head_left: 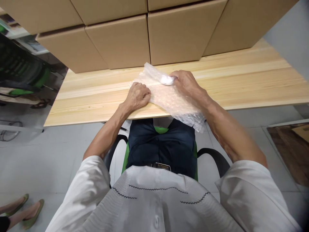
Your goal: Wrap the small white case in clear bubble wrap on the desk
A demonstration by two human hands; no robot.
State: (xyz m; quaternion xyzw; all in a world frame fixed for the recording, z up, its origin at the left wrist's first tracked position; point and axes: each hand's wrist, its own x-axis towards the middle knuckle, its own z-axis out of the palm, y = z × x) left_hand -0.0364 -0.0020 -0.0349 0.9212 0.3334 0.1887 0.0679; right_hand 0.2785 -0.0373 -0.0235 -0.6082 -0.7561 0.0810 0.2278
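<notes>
A sheet of clear bubble wrap point(169, 98) lies across the wooden table, its lower right end hanging over the front edge. On its upper part rests a small white object point(167, 80), partly covered by a fold of the wrap. My right hand point(185, 83) grips the right end of this white object with fingers pressed together. To the left, my left hand point(138, 96) is curled down on the wrap's left edge, its fingers closed on it against the tabletop.
Cardboard boxes point(118, 43) stand stacked along the back of the wooden table point(79, 106). A green and black chair point(26, 64) is at the far left. Another person's feet point(33, 212) show at the lower left.
</notes>
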